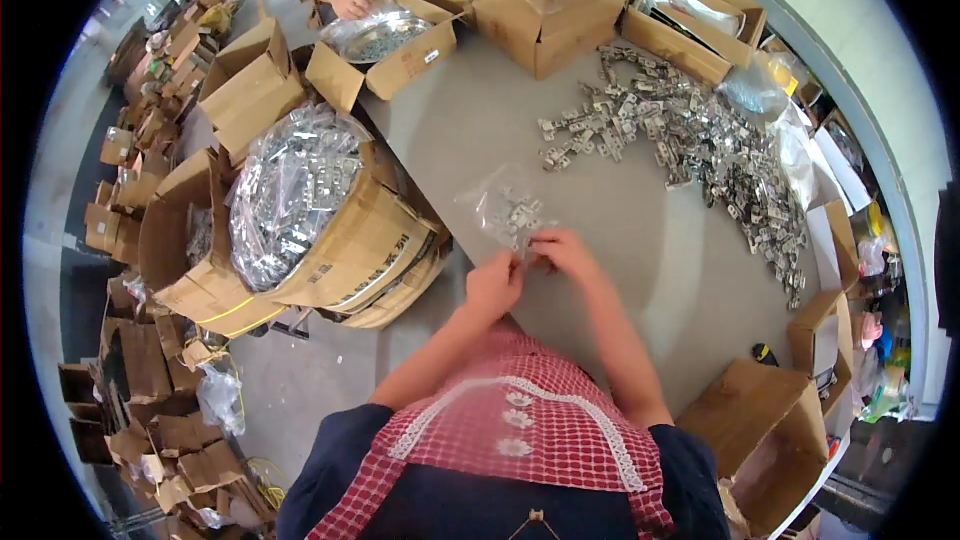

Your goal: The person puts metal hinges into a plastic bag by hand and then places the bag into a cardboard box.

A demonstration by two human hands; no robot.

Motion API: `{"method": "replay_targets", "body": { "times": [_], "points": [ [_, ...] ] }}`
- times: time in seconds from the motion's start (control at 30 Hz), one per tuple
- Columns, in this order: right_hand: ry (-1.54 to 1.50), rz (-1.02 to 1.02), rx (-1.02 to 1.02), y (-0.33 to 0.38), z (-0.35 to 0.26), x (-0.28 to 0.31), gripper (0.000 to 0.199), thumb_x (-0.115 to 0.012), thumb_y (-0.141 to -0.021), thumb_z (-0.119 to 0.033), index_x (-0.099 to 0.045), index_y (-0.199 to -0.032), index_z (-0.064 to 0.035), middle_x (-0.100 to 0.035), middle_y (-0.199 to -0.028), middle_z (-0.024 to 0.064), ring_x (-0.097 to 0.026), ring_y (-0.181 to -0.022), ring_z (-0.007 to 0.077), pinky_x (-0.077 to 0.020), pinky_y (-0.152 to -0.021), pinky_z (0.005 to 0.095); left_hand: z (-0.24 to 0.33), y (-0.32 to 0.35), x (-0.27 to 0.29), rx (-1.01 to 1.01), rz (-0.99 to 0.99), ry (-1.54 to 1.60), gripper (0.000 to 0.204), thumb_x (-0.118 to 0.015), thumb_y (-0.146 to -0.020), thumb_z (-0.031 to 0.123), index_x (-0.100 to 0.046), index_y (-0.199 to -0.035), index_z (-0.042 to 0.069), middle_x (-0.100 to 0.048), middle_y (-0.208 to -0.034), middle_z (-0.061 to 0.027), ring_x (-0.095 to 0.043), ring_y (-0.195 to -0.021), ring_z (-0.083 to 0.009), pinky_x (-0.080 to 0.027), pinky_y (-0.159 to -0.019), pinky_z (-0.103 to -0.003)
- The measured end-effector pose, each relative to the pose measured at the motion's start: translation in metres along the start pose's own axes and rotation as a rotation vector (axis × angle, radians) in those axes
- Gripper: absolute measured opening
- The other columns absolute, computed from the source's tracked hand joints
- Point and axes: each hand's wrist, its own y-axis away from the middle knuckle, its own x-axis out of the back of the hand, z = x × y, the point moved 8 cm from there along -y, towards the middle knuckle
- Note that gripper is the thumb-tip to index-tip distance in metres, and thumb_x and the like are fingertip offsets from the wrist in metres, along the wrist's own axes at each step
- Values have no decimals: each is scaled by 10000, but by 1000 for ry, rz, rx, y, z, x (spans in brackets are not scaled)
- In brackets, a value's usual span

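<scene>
A small clear plastic bag holding a few metal hinges lies on the grey table just ahead of the person, its mouth toward the hands. The left hand and the right hand both pinch the near edge of the bag, fingers closed on the plastic, close together at the opening. Whether they are sealing it or spreading it cannot be told.

Beyond, to the right, a long loose heap of metal hinges sprawls across the table toward the right edge; by its size, plenty appears left to pack. To the left, a bulging cardboard box is heaped with filled clear bags, so a good share of the work looks done already, though the heap suggests it is far from finished.

Further out stand open cardboard boxes: one at the far end, one with a bag of small metal parts, and another at the near right. At the top edge another person's hand rests by that box. Flattened cartons pile up on the floor at left.
</scene>
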Motion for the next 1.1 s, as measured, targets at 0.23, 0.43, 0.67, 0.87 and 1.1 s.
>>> {"method": "replay_targets", "body": {
  "times": [0.23,0.43,0.67,0.87,1.1],
  "points": [
    [587,487,132,-57,-66,97,218,-624,-820,-219,-640,-888,-13,-655,-731,127,-626,-631,267,-494,-562,385,-12,0,0,132,-95,18,157,-586,-844,188,-522,-953,96,-646,-796,-125,-635,-743,-352,-492,-647,-453],
    [1031,551,275,-81,-87,77,234,-605,-849,-258,-623,-955,-51,-651,-943,184,-624,-864,378,-500,-741,467,-16,3,-4,128,-83,-3,165,-589,-843,189,-517,-964,103,-642,-773,-130,-629,-717,-358,-489,-621,-451],
    [951,760,137,-2,-53,142,168,-619,-837,-227,-623,-933,-90,-638,-902,155,-629,-833,354,-501,-723,447,-24,7,-6,193,-97,-10,159,-611,-836,198,-531,-940,108,-643,-723,-115,-637,-680,-340,-494,-598,-453],
    [1217,1088,393,8,-98,181,248,-611,-834,-278,-623,-911,-43,-635,-875,172,-631,-832,364,-509,-735,456,-22,3,-4,176,-91,16,163,-612,-838,192,-530,-943,98,-660,-755,-104,-647,-683,-325,-497,-595,-447],
    [1268,796,129,-71,-81,181,307,-678,-784,-327,-639,-869,-35,-664,-855,151,-657,-815,309,-521,-716,432,-19,0,-8,179,-139,4,194,-590,-863,235,-522,-970,88,-663,-788,-127,-645,-754,-355,-496,-640,-462]
  ]
}}
